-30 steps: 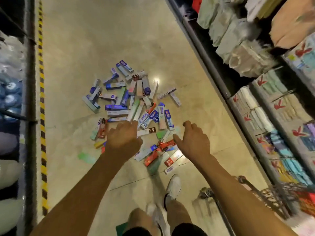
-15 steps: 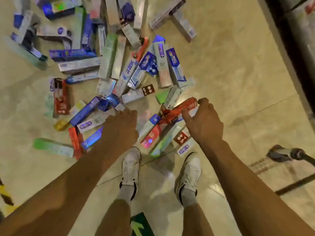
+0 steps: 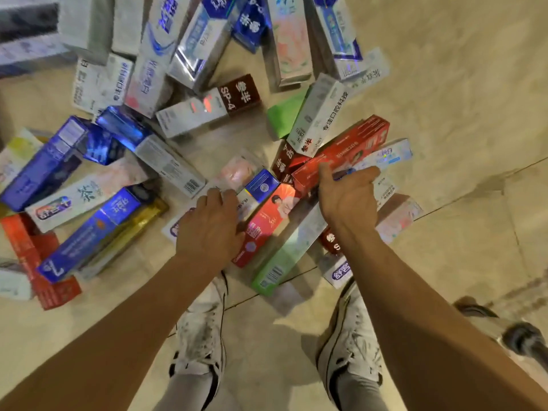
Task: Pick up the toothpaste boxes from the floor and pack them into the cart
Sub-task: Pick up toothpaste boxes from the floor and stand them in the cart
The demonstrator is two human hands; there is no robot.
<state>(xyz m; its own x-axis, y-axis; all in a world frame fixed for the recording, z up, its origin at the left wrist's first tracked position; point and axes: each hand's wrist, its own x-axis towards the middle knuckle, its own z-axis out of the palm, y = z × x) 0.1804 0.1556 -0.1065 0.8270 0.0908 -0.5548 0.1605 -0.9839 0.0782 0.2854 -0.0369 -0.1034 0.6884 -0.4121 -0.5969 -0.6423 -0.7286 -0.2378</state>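
Note:
Several toothpaste boxes [image 3: 207, 111] in blue, white, red and green lie heaped on the beige floor in front of my feet. My right hand [image 3: 347, 200] is down on the near right part of the heap. Its thumb lies on a long red box [image 3: 350, 146] and its fingers curl round a white shiny box [image 3: 388, 152] beside it. My left hand [image 3: 210, 226] hangs over a white box with a purple mark [image 3: 175, 228], fingers bent down onto it, next to a pink-red box [image 3: 267, 218]. The back of that hand hides its grip.
My two white shoes [image 3: 201, 330] [image 3: 353, 333] stand just behind the heap. A dark cart wheel [image 3: 522, 339] shows at the lower right edge. Bare floor [image 3: 462, 93] stretches to the right of the boxes.
The view has dropped much closer to the heap. Both hands went down to the boxes, and my right hand's fingers closed round the white box by the long red one.

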